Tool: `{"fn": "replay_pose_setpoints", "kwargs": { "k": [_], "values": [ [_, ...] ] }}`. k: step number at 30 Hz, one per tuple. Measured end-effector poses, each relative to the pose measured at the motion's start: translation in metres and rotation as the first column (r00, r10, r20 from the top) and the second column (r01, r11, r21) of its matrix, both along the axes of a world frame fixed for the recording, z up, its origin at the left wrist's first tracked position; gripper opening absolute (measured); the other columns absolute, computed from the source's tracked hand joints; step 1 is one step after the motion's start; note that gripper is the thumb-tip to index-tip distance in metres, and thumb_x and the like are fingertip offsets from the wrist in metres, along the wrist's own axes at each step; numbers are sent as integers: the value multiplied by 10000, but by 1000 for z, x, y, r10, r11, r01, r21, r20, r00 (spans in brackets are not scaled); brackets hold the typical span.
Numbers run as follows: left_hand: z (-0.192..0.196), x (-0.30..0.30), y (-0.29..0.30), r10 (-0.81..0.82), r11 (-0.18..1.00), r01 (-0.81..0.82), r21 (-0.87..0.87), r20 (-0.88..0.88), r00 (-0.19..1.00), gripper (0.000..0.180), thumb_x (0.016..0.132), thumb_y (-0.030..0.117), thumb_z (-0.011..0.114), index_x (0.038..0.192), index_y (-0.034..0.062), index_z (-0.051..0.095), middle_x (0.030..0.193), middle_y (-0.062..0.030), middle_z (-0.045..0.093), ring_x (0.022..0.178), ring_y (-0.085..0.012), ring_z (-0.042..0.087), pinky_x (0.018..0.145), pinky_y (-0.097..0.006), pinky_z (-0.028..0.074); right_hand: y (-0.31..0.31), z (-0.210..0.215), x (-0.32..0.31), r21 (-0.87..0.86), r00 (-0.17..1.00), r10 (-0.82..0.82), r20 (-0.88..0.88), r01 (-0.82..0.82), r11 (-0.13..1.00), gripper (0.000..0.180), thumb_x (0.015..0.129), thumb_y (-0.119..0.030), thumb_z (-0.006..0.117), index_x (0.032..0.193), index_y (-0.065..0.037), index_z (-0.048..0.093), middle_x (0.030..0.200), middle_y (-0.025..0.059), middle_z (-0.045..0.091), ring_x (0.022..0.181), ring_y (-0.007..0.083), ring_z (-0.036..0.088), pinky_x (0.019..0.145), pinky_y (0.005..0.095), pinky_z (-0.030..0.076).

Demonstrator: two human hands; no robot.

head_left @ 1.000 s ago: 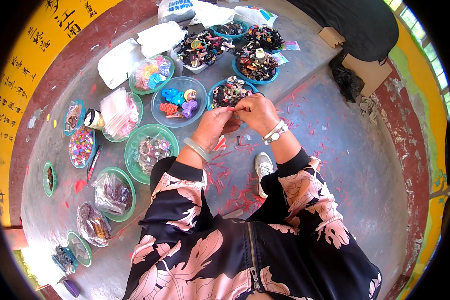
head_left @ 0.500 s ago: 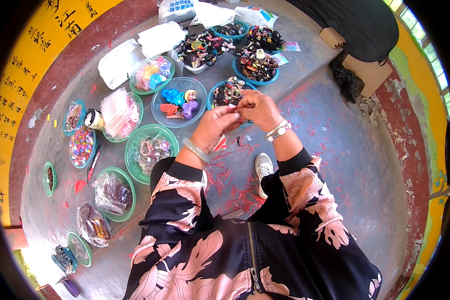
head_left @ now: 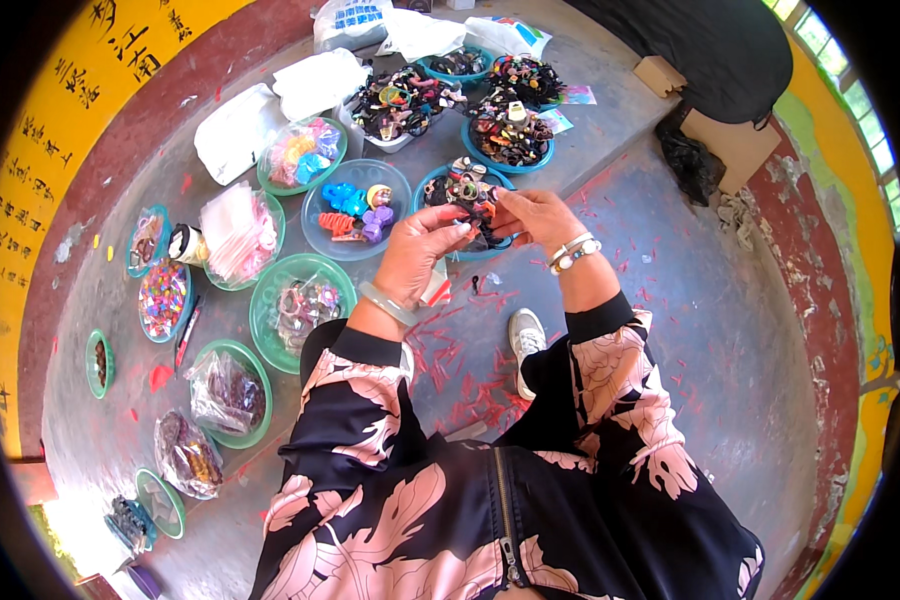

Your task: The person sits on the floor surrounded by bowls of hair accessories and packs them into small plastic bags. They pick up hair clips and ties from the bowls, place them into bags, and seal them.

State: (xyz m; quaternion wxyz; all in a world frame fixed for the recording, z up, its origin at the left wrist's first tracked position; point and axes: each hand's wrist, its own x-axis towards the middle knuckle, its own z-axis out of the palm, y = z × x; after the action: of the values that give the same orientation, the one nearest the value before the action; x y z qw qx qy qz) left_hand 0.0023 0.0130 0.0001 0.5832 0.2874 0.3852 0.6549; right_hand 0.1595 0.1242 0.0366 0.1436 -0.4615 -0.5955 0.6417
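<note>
My left hand is closed in a pinch, thumb against fingers; whatever sits between its tips is too small to make out. Facing it, a short gap away, my right hand has its fingers curled together, and I cannot make out what they hold. Both hands hover over the near rim of a blue bowl heaped with dark hair ties and small ornaments. Dark strands show between the fingertips, but I cannot tell whether they are held or lie in the bowl behind.
Left of my hands stand a clear bowl with colourful hair ornaments, a green bowl of wrapped pieces and a bowl of pink packets. More hair ties fill bowls farther off. Red scraps litter the floor around my shoe.
My hands have drawn apart from a touching position; the right moved right and slightly nearer, the left slightly nearer. The hair ties behind them show more now.
</note>
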Motion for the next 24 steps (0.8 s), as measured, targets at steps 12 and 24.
{"fn": "replay_pose_setpoints", "kwargs": {
  "k": [12, 24],
  "values": [
    [2, -1, -1, -19, 999, 18, -41, -16, 1000, 219, 811, 53, 589, 1022, -2, 575, 920, -82, 630, 806, -145, 624, 722, -234, 514, 5, -10, 5, -278, 859, -91, -504, -61, 959, 272, 828, -153, 594, 1087, -81, 547, 916, 40, 631, 771, 130, 607, 646, 253, 462],
    [1, 3, -1, -120, 992, 115, -57, -97, 988, 229, 803, 62, 602, 1026, 21, 571, 928, -69, 632, 821, -128, 616, 730, -231, 502, 1, -2, 3, -218, 820, -12, -573, -138, 966, 206, 757, -1, 628, 961, -5, 605, 869, 64, 639, 761, 138, 613, 697, 243, 489]
  ]
}}
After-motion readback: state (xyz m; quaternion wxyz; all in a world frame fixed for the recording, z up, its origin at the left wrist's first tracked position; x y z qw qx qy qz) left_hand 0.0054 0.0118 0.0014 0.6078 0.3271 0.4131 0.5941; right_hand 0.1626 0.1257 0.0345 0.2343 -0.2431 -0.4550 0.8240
